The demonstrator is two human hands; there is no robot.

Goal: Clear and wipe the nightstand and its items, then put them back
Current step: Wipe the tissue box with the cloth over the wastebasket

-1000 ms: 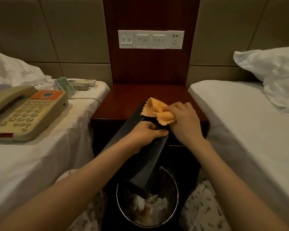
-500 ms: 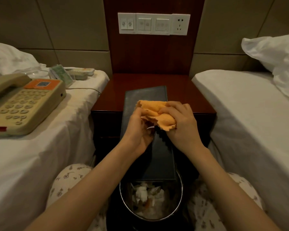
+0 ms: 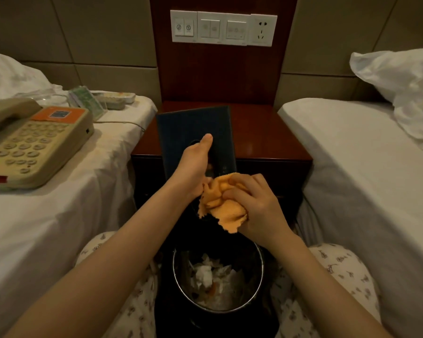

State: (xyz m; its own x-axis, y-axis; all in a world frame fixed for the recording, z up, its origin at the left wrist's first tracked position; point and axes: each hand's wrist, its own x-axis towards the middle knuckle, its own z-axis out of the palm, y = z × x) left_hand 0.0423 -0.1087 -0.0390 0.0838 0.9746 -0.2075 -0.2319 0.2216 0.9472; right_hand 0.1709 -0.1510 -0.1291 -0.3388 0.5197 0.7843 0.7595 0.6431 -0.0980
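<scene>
My left hand (image 3: 193, 167) grips a long black box (image 3: 181, 128) and holds it tilted over the front edge of the dark wooden nightstand (image 3: 266, 140), thumb lying along its top face. My right hand (image 3: 257, 208) clutches a bunched orange cloth (image 3: 220, 203) against the box's lower end. The lower part of the box is hidden behind my hands and the cloth. A beige telephone (image 3: 32, 142) lies on the left bed (image 3: 59, 215), with a green packet (image 3: 86, 101) and a small white tray (image 3: 117, 98) behind it.
A metal waste bin (image 3: 217, 279) full of crumpled tissues stands on the floor between my knees, right under the box. The right bed (image 3: 364, 167) carries a white pillow (image 3: 401, 86). A switch and socket panel (image 3: 224, 28) is on the wall panel above the nightstand.
The cloth in my right hand slid from the box's upper part down to its lower end. My left hand shifted its grip, thumb now up along the top face, and the box turned.
</scene>
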